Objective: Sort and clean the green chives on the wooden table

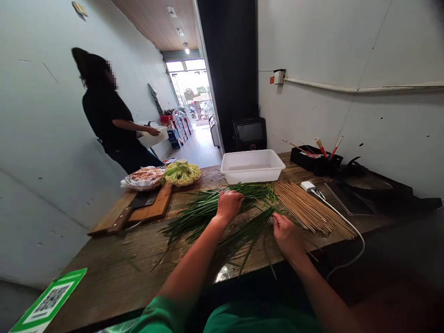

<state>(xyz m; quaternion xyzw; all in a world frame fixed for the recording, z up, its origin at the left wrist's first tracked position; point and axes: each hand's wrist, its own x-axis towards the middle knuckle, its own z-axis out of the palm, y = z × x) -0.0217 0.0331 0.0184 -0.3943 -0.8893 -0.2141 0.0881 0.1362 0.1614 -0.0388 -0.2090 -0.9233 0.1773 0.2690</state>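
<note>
Reading what writing there is, I find a green sticker (48,300) at the near left corner of the desk (114,268), with a black QR code on a white panel and a line of pale characters along its top edge, too small to make out. An orange tag beside the wall socket (279,76) is just as unreadable. The chives (204,210) lie loose across the middle of the desk, long, flat, dark green blades fanned out with their tips pointing to the near left. My left grip (229,203) is curled closed on top of the pile, knuckles up, with blades bunched under it. My right grip (286,233) is closed too, pinching the end of a smaller bunch of chives that trails off toward me over the desk edge. Just right of the chives is a spread of bamboo skewers (308,208), touching the greens at their far end. A white tub (251,166) stands behind them. To the left, a cleaver (138,203) rests on a wooden board (156,208), with 1 cauliflower (182,172) and a bagged food parcel (144,178) at its far end. A white charger (307,186) and its cable lie right of the skewers. By the left wall another person (111,125) in black holds a white container.
</note>
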